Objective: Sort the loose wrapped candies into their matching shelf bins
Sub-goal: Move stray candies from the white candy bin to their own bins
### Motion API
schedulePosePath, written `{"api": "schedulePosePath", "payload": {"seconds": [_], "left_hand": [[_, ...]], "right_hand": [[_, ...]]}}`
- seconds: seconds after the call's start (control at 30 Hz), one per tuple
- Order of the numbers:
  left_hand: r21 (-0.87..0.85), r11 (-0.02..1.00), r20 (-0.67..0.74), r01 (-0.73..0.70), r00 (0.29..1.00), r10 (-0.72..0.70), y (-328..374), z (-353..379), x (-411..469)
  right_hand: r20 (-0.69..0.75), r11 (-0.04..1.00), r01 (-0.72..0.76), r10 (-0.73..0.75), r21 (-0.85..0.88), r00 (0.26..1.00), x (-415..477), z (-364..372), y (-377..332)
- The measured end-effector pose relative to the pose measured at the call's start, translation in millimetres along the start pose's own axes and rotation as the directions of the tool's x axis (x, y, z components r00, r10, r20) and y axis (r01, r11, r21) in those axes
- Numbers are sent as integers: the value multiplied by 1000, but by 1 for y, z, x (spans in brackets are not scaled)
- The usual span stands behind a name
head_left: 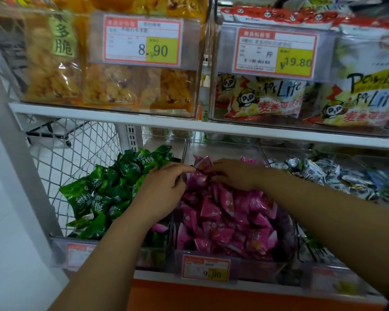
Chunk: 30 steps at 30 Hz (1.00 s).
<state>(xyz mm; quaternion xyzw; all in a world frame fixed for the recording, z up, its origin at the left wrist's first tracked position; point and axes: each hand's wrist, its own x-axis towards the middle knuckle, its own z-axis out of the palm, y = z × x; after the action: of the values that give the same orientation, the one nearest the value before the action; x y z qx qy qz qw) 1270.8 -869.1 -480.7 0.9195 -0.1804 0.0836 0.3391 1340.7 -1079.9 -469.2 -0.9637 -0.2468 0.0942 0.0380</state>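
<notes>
Three clear bins stand on the lower shelf. The left bin holds green wrapped candies, the middle bin pink wrapped candies, the right bin white and blue wrapped candies. My left hand lies over the divide between the green and pink bins, its index finger stretched to a pink candy at the back of the pink pile. My right hand rests on the pink pile and pinches that same pink candy from the right.
The shelf above carries clear bins of yellow snack packs and red-white snack bags, with price tags 8.90 and 19.80. A white wire mesh panel closes the left side. A 9.90 price tag hangs on the pink bin's front.
</notes>
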Motion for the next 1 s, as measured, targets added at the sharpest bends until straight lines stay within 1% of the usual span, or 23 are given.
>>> {"api": "schedulePosePath", "payload": {"seconds": [0.1, 0.17, 0.23, 0.27, 0.37, 0.47, 0.57, 0.67, 0.73, 0.8, 0.87, 0.93, 1.0], "left_hand": [[-7, 1000, 0, -4, 1000, 4, -1, 0, 0], [-13, 1000, 3, -2, 1000, 2, -1, 1, 0], [-15, 1000, 4, 3, 1000, -3, 0, 1, 0], [-9, 1000, 4, 5, 1000, -5, 1, 1, 1], [11, 1000, 5, 14, 1000, -14, 4, 1, 0], [48, 998, 9, 32, 999, -32, 8, 0, -1], [78, 997, 7, 28, 1000, -29, 11, 0, -1], [92, 995, 8, 26, 1000, -27, 15, -2, -2], [99, 995, -19, 33, 999, -32, 19, -3, -1], [67, 997, -84, 37, 996, -31, 25, -5, -2], [23, 999, -162, 35, 986, -31, 30, -8, -9], [21, 999, -237, 31, 971, -25, 29, -14, -20], [23, 999, -313, 43, 949, -34, 22, -23, -32]], "right_hand": [[-30, 987, -10, 15, 161, 999, -14, -10, -9], [-44, 981, -66, 75, 184, 996, -32, -20, -11], [12, 974, -145, 145, 175, 989, -49, -21, -9], [62, 973, -163, 154, 167, 986, -56, -16, -11], [178, 990, -121, 106, 78, 978, -71, 10, -23], [197, 996, -61, 47, 61, 979, -72, 27, -41], [150, 999, 22, -16, -41, 989, -67, 35, -51], [143, 993, 66, -52, -93, 988, -75, 36, -49], [143, 990, 72, -54, -121, 988, -88, 32, -44], [93, 995, 31, -23, -90, 995, -102, 25, -40], [1, 999, 0, 0, -34, 1000, -115, 16, -42], [-108, 999, 29, -33, -35, 994, -125, 6, -48], [-155, 997, 74, -77, -28, 985, -130, 0, -57]]}}
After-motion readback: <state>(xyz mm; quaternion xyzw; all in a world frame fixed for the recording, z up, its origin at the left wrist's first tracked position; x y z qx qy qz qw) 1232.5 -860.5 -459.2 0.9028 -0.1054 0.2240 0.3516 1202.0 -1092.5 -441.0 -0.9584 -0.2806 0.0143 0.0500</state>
